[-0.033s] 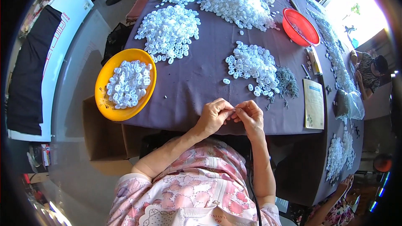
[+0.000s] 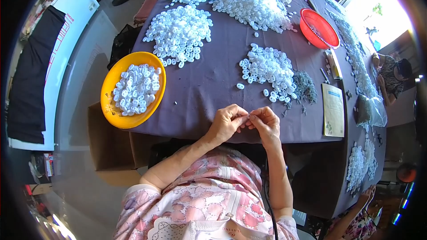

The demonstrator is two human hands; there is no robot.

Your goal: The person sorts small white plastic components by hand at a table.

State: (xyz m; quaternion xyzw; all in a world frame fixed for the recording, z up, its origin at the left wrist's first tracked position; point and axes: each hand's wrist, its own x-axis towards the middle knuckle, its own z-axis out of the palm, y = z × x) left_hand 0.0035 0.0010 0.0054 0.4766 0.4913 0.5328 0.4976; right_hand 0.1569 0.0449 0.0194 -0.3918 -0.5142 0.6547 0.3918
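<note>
At the table's near edge my left hand (image 2: 227, 122) and my right hand (image 2: 266, 126) meet, thumbs and forefingers pinched fingertip to fingertip. Whatever sits between them is too small and too covered to make out. Just beyond my hands lies a loose pile of small white oval plastic pieces (image 2: 269, 69), many showing two holes. Against its right side is a tangled heap of tiny grey pieces (image 2: 305, 87), with a few strays near my right hand. To the left, a yellow bowl (image 2: 106, 93) holds more of the white pieces (image 2: 135, 90).
Bigger white piles (image 2: 180, 33) cover the far part of the dark tablecloth (image 2: 200, 93). A red basket (image 2: 318, 29) and a tan booklet (image 2: 333, 111) lie to the right. A cardboard box (image 2: 109, 144) stands below the bowl. Other people sit along the right side.
</note>
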